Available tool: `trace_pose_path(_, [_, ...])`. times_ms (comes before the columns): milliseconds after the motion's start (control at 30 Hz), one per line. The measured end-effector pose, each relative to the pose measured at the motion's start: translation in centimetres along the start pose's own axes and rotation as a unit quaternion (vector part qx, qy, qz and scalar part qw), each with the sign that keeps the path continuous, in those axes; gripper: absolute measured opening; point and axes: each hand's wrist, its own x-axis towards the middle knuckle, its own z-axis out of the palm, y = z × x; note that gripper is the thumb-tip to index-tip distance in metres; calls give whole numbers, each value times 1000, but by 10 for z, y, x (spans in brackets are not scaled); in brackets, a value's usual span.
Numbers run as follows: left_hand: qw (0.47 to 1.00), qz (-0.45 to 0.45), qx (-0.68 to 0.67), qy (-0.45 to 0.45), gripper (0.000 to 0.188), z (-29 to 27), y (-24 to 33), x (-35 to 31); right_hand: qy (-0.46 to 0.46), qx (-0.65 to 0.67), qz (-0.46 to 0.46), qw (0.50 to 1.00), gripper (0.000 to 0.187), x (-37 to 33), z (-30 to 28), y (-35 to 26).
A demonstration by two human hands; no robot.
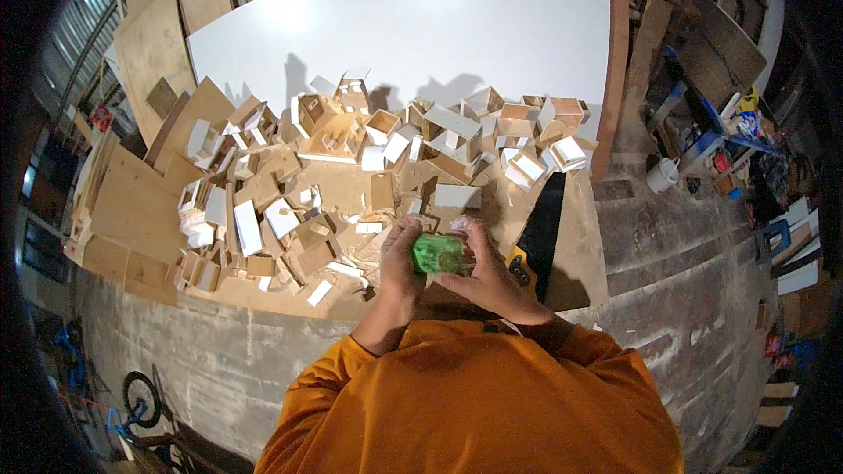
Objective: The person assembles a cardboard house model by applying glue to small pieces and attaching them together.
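Green translucent container (pixel 437 254) is held up over the near edge of the table (pixel 580 233); I have the left hand (pixel 399 256) with its grip curled against one side and the right hand (pixel 481 268) with its grip pinching the other. Beyond it I see small wooden box pieces (pixel 452 127) heaped, with a black-bladed handsaw (pixel 541 233) lying rightward.

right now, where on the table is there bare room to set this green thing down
Bare table shows between the saw and the right edge; a thin strip shows along the front edge, left of the left hand. Beyond the green thing and farther left, wooden pieces crowd together.
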Motion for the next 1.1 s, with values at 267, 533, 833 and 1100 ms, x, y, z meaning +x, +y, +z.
trace_pose_path(267, [999,8,46,2,9,-13,-14,9,79,-117,-12,990,72,-3,-8,25])
trace_pose_path(533, [997,18,60,-38,7,-8,-8,-3,96,-420,21,902,76,11,-63,72])
trace_pose_path(833, [997,-3,49,-51,7,-1,8,-24,1,80,21,997,63,17,-39,-3])
trace_pose_path(1100, [996,33,66,-59,11,-6,10,-26,-79,308,84,944,72,14,-10,-17])
